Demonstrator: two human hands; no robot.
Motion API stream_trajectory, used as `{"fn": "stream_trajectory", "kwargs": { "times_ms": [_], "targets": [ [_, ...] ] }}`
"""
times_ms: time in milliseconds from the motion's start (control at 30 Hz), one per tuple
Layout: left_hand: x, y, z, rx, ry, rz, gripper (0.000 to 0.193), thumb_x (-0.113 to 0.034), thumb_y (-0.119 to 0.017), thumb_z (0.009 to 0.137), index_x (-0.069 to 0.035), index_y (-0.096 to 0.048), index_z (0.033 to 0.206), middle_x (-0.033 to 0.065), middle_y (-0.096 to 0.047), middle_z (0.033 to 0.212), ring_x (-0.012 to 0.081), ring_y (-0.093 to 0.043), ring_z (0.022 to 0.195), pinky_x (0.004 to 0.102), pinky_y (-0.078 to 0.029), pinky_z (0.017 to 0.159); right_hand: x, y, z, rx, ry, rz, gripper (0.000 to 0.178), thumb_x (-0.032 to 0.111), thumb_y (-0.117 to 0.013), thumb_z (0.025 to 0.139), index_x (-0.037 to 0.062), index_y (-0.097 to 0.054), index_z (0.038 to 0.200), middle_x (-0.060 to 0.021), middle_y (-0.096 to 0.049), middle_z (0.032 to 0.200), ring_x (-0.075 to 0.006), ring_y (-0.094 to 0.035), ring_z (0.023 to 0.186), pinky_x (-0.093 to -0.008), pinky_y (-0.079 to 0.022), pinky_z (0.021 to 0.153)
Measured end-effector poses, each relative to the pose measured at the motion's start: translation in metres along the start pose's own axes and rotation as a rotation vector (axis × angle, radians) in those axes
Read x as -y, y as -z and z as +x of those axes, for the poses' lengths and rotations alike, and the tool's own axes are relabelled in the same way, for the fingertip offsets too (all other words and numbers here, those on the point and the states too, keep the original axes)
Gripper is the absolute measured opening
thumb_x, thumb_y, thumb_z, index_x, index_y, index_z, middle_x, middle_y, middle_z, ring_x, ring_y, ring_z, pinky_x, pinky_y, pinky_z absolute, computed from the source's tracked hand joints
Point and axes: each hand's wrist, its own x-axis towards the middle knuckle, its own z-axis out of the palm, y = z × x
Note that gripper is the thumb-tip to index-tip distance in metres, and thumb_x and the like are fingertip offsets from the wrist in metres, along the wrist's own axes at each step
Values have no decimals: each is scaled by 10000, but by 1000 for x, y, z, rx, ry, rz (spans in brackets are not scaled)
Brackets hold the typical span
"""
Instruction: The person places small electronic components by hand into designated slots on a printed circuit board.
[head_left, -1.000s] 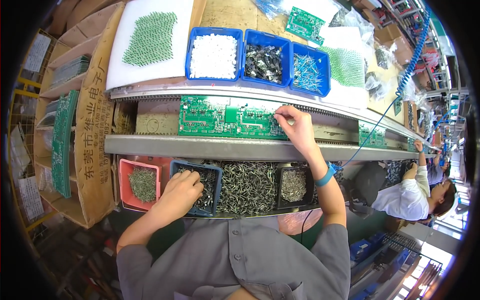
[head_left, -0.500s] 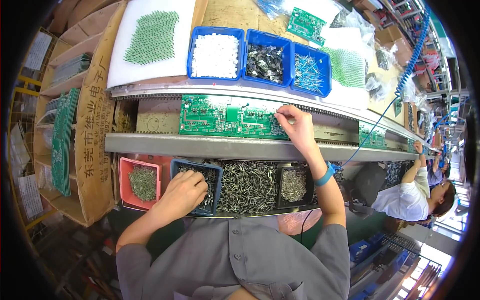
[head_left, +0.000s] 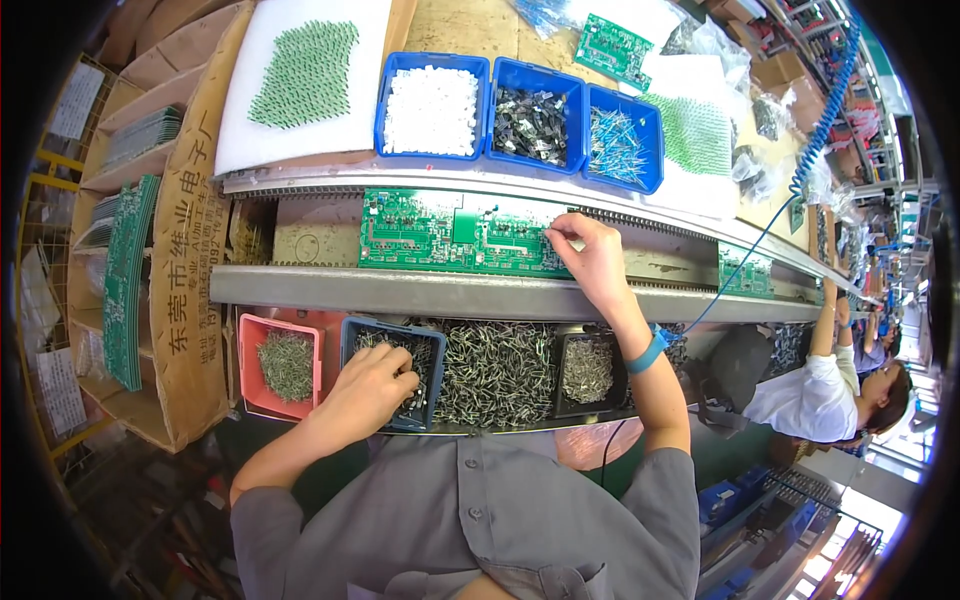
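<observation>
A long green circuit board (head_left: 420, 232) lies on the rail track in front of me. Over its right end is my right hand (head_left: 592, 255), thumb and forefinger pinched together at the board's surface; whatever they hold is too small to make out. My left hand (head_left: 372, 388) reaches into a grey-blue bin (head_left: 432, 400) of small dark parts, its fingers curled down among them and the fingertips partly hidden. Left of that bin stands a pink bin (head_left: 285, 365) with fine greenish leaded parts. To its right lies a heap of metal-legged parts (head_left: 497, 372).
Beyond the track stand blue bins of white parts (head_left: 430, 112), black parts (head_left: 532, 125) and blue leaded parts (head_left: 615, 145). The metal rail (head_left: 480, 290) crosses before me. A cardboard rack (head_left: 190, 330) holds boards at left. A co-worker (head_left: 825, 400) works at right.
My right hand has shifted slightly left along the board, still pinched. The left hand's fingers have moved a little within the grey-blue bin. The co-worker's arms have moved over the line.
</observation>
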Motion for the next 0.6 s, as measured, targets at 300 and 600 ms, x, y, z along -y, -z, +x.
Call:
{"fn": "stream_trajectory", "kwargs": {
  "times_ms": [300,600],
  "targets": [
    [0,5,2,-156,75,-142,143,-84,-677,778,-45,-581,876,94,-580,877,296,-581,830,394,-458,720,-1,-2,0,-24,74,-53,82,47,-699,781,22,-648,840,-127,-666,764,-266,-661,700,-340,-517,629],
    [5,3,1,-233,125,-260,147,20,-605,774,-14,-598,917,117,-580,858,320,-605,805,407,-492,683,4,-1,-1,-17,311,-321,115,24,-676,738,48,-658,850,-78,-623,781,-264,-594,748,-373,-504,669]
  ]
}}
